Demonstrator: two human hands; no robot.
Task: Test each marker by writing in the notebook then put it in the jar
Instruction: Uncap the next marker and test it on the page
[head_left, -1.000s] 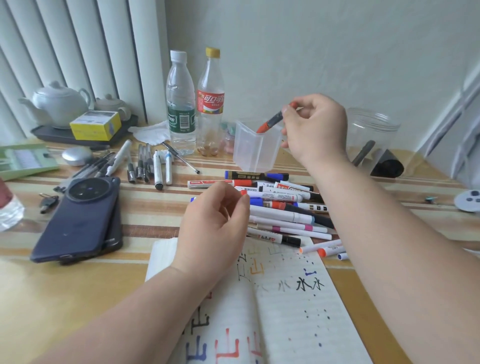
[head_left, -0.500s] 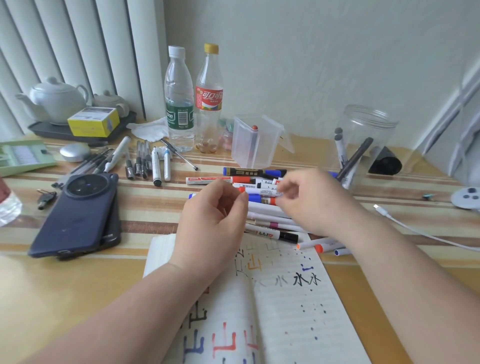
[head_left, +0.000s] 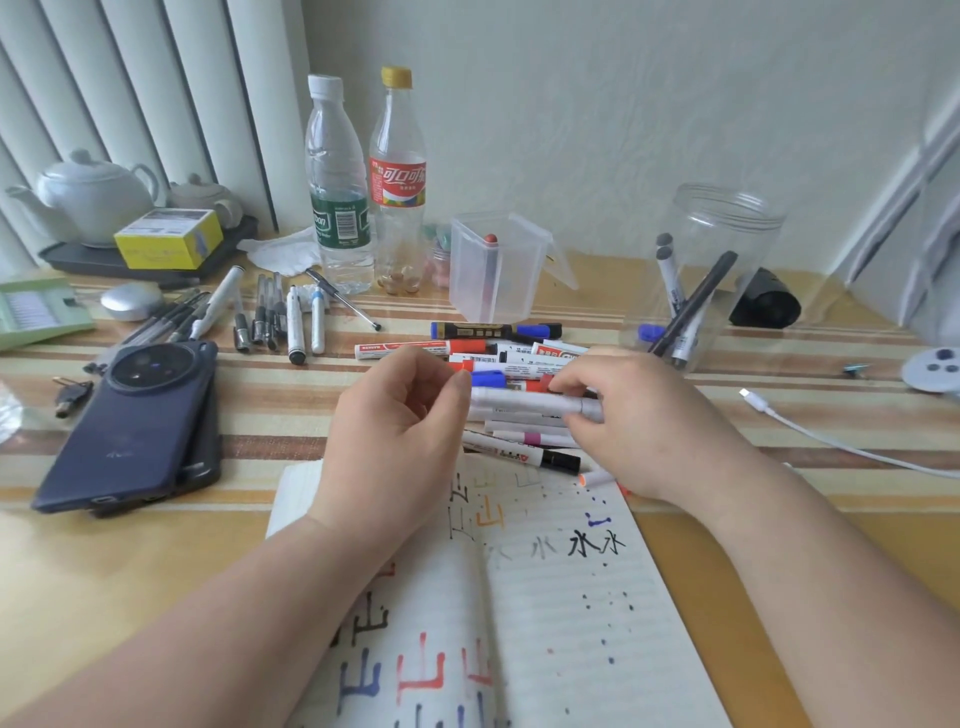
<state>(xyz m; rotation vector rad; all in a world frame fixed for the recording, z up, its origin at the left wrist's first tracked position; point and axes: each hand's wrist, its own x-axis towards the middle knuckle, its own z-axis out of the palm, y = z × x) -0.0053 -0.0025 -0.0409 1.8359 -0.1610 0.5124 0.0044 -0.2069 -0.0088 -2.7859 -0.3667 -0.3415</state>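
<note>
Can't count the marker pile (head_left: 498, 358) in the middle of the desk (head_left: 270, 415): half covered by both hands, roughly a dozen showing. Can't tell about the left hand (head_left: 395, 441) either: fingers curled, tips turned away, right at the left end of a white marker (head_left: 524, 401). Right hand (head_left: 639, 426) on that marker's other end, grip pinched round it, barrel level across the pile. Cut off at the near edge: open notebook (head_left: 571, 623), both wrists over it. Counted: one red-capped marker (head_left: 490, 270) upright in the square clear jar (head_left: 519, 280) toward the far edge. At least four pens, overlapping, in the round clear jar (head_left: 727, 208) toward the far right corner. Two bottles (head_left: 337, 182) at the far edge. Two stacked phones (head_left: 130, 415) near the left edge.
</note>
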